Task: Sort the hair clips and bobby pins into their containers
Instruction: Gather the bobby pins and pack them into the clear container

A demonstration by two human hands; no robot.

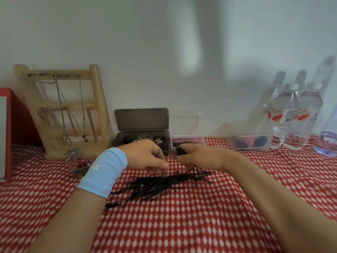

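A heap of black bobby pins [160,183] lies on the red-and-white cloth in the middle. My left hand [145,156], with a light blue wristband, hovers just behind the heap and pinches a single brownish bobby pin [160,153]. My right hand [198,157] is closed on a bunch of black bobby pins [180,149], held in front of the clear box [186,128]. That box has its lid up and several black pins inside. A dark grey box [142,130], lid open, holds hair clips behind my left hand.
A wooden jewellery rack [63,110] with necklaces leans on the wall at the left, beside a red box [18,121]. A small clear dish of coloured bits [80,167] sits by my left wrist. At the right stand water bottles [295,115] and a clear tub [251,143].
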